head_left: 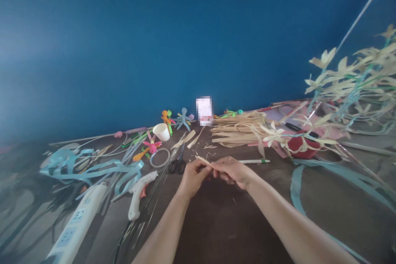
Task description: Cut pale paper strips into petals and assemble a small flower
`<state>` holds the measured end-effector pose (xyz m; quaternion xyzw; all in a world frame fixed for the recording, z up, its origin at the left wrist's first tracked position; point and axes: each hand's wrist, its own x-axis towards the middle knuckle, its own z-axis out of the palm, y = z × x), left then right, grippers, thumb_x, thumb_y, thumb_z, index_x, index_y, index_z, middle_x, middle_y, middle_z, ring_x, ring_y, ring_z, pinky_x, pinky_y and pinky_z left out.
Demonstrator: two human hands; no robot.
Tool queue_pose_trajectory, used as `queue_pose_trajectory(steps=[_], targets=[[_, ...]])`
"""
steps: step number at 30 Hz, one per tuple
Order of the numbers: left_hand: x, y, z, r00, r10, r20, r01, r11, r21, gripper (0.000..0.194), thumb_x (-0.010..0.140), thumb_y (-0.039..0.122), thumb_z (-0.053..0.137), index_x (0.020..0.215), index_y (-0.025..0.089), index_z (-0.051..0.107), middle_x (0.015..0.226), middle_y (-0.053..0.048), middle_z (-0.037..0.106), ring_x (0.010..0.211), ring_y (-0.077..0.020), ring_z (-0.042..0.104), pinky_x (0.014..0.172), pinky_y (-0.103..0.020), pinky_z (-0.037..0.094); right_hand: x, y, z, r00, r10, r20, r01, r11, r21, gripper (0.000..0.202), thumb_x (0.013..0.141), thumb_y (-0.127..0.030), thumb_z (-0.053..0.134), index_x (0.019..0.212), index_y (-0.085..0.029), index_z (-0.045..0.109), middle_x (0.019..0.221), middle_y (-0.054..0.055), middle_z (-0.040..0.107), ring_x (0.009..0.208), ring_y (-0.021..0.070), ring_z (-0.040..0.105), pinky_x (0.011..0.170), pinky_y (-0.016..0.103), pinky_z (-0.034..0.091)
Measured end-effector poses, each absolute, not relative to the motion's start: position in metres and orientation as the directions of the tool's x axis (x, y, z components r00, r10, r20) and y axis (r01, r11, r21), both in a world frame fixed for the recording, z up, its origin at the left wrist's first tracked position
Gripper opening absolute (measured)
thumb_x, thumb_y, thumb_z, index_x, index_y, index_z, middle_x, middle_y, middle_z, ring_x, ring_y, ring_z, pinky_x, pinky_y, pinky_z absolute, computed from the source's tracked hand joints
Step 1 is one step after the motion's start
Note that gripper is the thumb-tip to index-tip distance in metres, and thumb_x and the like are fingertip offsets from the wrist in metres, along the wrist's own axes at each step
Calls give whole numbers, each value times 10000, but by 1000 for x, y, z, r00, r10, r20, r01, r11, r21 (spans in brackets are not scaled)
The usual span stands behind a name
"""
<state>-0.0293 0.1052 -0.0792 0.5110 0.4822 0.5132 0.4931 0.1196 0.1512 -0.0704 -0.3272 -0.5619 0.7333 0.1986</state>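
Observation:
Both hands meet at the middle of the dark table. My left hand (194, 175) has its fingers pinched on a narrow pale husk strip (203, 160), whose tip sticks up toward the far side. My right hand (232, 171) pinches the same strip from the right, its fingertips touching those of the left. Small pale scraps lie just beyond the fingers. Behind them, to the right, is a pile of dried husk strips (238, 130). Dark scissors (177, 166) rest left of my left hand. A white stick with a green band (255, 161) lies beyond my right hand.
A white glue gun (136, 198), thin wires (151, 198), a power strip (77, 222) and blue ribbon (105, 170) lie left. A paper cup (161, 132) and colourful yarn figures (183, 119) stand behind. Pale husk flowers (349, 74) and a red object (303, 147) are at right.

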Motion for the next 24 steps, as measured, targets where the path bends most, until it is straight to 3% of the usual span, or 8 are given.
queue_pose_trajectory(steps=[5,8,11,13,15,18,20,24], targets=[[-32,103,-73,23,994,108,33,-109,994,160,684,284,584,684,125,583,631,-11,551,518,-89,486,496,-211,410,126,153,-64,-804,503,-317,24,-505,-863,367,734,-471,475,602,-131,515,346,-90,295,296,17,173,300,155,124],[-38,107,-74,-20,994,107,42,-106,993,173,663,304,598,659,134,566,620,8,525,491,-81,473,475,-207,404,134,163,-63,-787,533,-311,-6,-510,-860,370,747,-482,437,613,-144,503,342,-97,277,285,21,153,296,161,126],[-50,115,-80,-188,980,71,104,-52,993,205,676,347,570,698,143,575,574,19,513,464,-83,458,455,-204,389,144,177,-66,-587,773,-240,40,-269,-962,393,745,-507,415,627,-149,527,365,-84,301,302,33,198,320,172,167],[-59,120,-85,-335,939,85,217,-11,976,228,690,362,544,755,151,599,598,4,547,478,-97,471,463,-215,388,145,182,-70,-398,914,-77,236,21,-971,365,720,-494,466,651,-150,568,425,-47,406,376,63,347,390,190,261],[-67,124,-90,-406,899,164,383,5,924,226,700,350,528,778,160,623,659,-25,591,549,-130,515,526,-246,405,142,185,-74,-302,951,71,512,225,-829,295,706,-444,515,737,-165,605,565,5,540,539,125,491,513,228,339],[-74,127,-95,-368,878,306,621,-12,783,195,718,304,506,757,169,641,729,-55,618,655,-169,547,626,-285,405,129,187,-77,-336,940,68,797,322,-511,266,755,-354,477,956,-213,580,802,61,618,747,198,554,649,284,364],[-75,128,-98,-327,879,347,722,-5,692,185,729,276,490,759,172,640,745,-61,615,671,-175,548,641,-291,398,119,191,-78,-376,927,15,853,352,-386,284,782,-309,438,1030,-225,547,876,81,617,817,214,555,692,302,365],[-75,128,-102,-302,892,337,806,50,590,175,740,243,476,761,172,634,764,-72,609,705,-191,556,657,-296,394,103,203,-79,-400,915,-39,869,366,-332,247,788,-273,425,936,-176,596,859,119,620,834,234,558,707,323,372]])
